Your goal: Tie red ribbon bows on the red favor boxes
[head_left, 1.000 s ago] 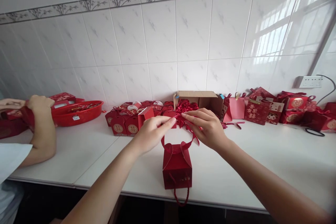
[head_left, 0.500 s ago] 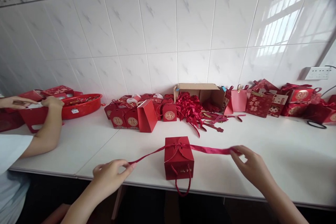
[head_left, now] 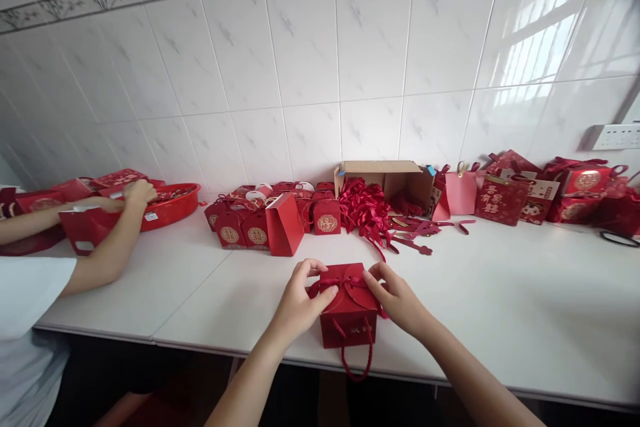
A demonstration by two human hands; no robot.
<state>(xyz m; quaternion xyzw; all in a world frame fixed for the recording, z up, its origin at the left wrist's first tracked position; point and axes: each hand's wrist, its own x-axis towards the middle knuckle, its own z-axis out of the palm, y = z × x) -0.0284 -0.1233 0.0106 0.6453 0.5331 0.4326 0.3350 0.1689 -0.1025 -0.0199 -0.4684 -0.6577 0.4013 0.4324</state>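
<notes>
A small red gift box (head_left: 349, 330) stands near the table's front edge, its scalloped flaps folded shut on top. A twisted red cord handle (head_left: 369, 357) hangs from its front, past the table edge. Over the lid runs a dark red satin ribbon (head_left: 346, 283), crossed at the middle. My left hand (head_left: 304, 299) curls round the lid's left side, the ribbon between thumb and fingers. At the right edge, my right hand (head_left: 397, 297) has its fingertips closed at the ribbon; a loose end shows below them. The fingers partly hide both ribbon ends.
Behind stand several finished red boxes (head_left: 240, 230), a heap of ribbons (head_left: 363, 207) and a cardboard box (head_left: 383, 167) on its side. Paper bags (head_left: 501, 200) are at right. On the left, a co-worker's hand (head_left: 140, 192) reaches over a red basin (head_left: 183, 203).
Both my hands have come inward from the stretched ribbon ends to the box lid. The co-worker's hand has shifted right towards the basin.
</notes>
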